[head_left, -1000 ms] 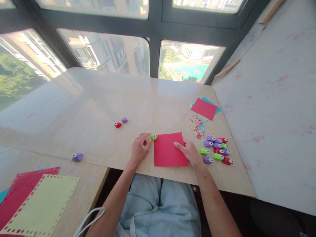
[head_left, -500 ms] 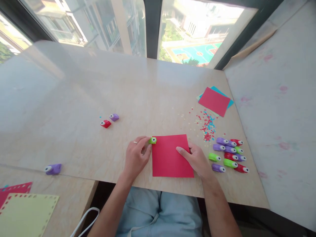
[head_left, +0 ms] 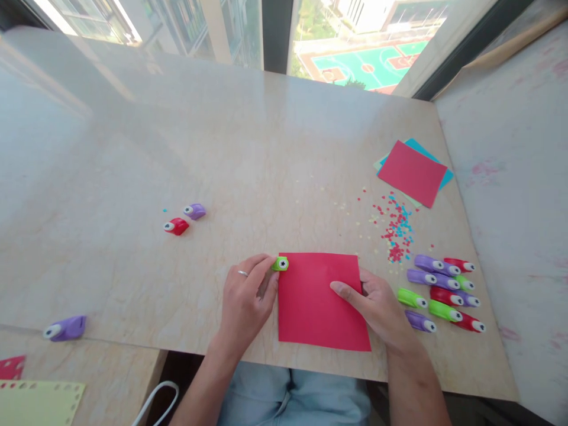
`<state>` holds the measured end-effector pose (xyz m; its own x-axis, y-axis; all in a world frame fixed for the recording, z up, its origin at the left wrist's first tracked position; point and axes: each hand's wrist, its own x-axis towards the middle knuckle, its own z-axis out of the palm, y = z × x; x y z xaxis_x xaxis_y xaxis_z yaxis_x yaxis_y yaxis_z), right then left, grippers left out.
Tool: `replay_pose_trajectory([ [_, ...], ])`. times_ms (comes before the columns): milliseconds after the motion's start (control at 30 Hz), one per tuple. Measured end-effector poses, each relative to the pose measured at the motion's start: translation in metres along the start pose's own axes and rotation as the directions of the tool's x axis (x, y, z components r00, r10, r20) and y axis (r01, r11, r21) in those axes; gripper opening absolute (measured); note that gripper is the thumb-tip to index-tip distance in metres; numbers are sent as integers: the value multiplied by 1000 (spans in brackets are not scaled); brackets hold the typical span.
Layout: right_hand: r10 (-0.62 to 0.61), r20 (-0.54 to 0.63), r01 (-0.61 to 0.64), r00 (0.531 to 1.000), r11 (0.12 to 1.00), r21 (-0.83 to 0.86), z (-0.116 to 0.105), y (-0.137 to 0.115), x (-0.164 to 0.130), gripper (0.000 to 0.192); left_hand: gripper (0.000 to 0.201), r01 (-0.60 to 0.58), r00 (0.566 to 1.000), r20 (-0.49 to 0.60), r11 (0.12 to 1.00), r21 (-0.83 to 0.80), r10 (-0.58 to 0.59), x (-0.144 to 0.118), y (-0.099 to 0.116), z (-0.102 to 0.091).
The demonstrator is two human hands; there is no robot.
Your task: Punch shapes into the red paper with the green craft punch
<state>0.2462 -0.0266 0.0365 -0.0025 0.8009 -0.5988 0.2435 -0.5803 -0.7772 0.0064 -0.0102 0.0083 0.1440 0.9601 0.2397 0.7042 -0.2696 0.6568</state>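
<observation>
At far left on the pale, marbled table, a red paper sheet with punched holes lies partly behind a pale-yellow paper sheet, its border likewise pierced; both are cut off by the view. Just above them rests a purple plastic punch with a round white button. Next, a white looped cable shows at the table's near edge. Farther back, a red plastic punch sits just beside a second purple plastic punch.

At centre, my left grip (a silver-coloured ring on one finger) pinches a small lime-green plastic punch, whose white button bears a dark star. This punch stands at the left edge of a plain red square paper sheet, near its upper corner. My right grip is closed on the sheet's right edge, thumb flat on top; the other fingers are partly hidden.

To the right, red, blue and pale paper confetti lies scattered below a fanned stack of red, blue and pale-green paper. Nearer me, purple, green and red plastic punches lie closely grouped.
</observation>
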Motion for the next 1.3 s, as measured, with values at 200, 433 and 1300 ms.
replay_pose_trajectory([
  [200,23,33,-24,999,999,35,-3,1,-1,43,24,7,1000,8,1000,-1,-7,0,1,-2],
  [433,36,36,-37,999,999,16,-5,0,-2,42,25,19,1000,13,1000,-5,-19,1,2,-2],
  [1300,-24,76,24,997,1000,-6,-4,0,-2,45,23,76,997,-7,991,-107,-77,1,3,-2],
])
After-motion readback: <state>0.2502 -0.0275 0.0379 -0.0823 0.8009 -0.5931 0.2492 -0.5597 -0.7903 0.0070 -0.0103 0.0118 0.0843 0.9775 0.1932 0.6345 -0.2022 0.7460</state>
